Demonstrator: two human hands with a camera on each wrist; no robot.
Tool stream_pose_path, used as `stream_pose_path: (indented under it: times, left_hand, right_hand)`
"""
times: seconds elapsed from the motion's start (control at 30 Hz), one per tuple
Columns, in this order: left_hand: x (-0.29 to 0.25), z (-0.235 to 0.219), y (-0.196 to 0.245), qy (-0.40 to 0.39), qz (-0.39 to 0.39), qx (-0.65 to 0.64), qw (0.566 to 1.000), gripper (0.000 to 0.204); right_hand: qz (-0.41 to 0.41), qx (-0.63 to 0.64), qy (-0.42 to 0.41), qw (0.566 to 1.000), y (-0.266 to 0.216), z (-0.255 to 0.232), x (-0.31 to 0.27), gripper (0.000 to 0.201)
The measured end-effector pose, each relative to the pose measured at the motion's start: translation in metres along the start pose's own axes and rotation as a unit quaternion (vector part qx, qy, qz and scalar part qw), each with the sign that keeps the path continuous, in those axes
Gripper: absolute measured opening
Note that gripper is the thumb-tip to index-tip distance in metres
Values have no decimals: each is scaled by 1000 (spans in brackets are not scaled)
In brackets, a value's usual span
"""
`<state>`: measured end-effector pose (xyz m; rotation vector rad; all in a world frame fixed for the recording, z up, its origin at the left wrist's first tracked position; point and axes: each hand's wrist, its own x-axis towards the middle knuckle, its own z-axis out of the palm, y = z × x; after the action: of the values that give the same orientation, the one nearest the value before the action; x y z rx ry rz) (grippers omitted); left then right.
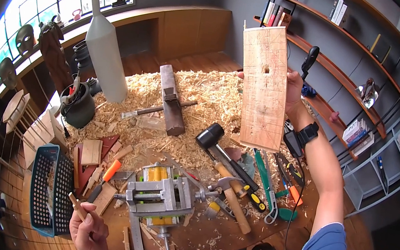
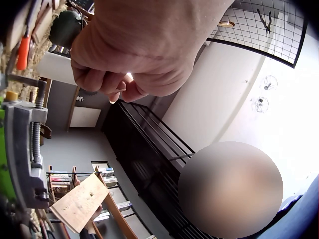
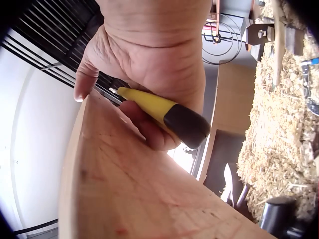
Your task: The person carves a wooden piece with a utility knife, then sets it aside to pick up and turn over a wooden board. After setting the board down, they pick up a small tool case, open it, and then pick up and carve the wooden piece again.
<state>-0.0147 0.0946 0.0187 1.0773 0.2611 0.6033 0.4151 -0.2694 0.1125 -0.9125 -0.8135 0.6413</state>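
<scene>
My right hand (image 1: 294,89) holds up a flat wooden board (image 1: 262,108) by its side edges. A small square hole (image 1: 267,70) goes into the board's upper half, and faint lines mark its face. In the right wrist view, a yellow handle with a black end (image 3: 162,115) lies across the palm, between the hand and the board; its working end is mostly hidden. Low in the head view, my left hand (image 1: 89,234) pinches a short wooden stick (image 1: 77,206) between thumb and fingers. The left wrist view shows those fingers (image 2: 102,82) curled, with the stick hidden.
A metal vise (image 1: 160,195) stands at the table's front, beside a teal basket (image 1: 50,151). Wood shavings (image 1: 205,85) cover the back, around a wooden plane (image 1: 171,103). A black mallet (image 1: 210,135), a hammer (image 1: 235,203) and a green-handled saw (image 1: 265,176) lie right of the vise.
</scene>
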Motion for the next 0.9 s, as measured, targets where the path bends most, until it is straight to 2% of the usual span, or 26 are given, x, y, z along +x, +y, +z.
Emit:
stream_pose_path:
  times: [0.07, 0.17, 0.23, 0.37, 0.53, 0.6, 0.9]
  left_hand:
    - [-2, 1, 0, -2, 0, -1, 1000, 24]
    - [-3, 1, 0, -5, -3, -4, 1000, 24]
    - [-4, 1, -1, -7, -9, -6, 1000, 24]
    - [-4, 2, -2, -12, -9, -3, 1000, 24]
    - [-1, 1, -5, -13, -6, 0, 1000, 25]
    - [-2, 0, -5, -32, -19, -15, 999, 25]
    - [-1, 1, -6, -23, -24, -24, 999, 25]
  right_hand:
    - [7, 27, -20, 999, 0, 9, -6, 99]
    - [-2, 0, 6, 1000, 5, 27, -12, 105]
    - [-36, -24, -11, 999, 8, 36, -16, 112]
    - [-19, 17, -46, 999, 12, 50, -30, 109]
    - [35, 27, -47, 998, 17, 57, -39, 118]
    - [37, 24, -49, 998, 19, 58, -39, 119]
    - [33, 19, -45, 998, 26, 56, -41, 118]
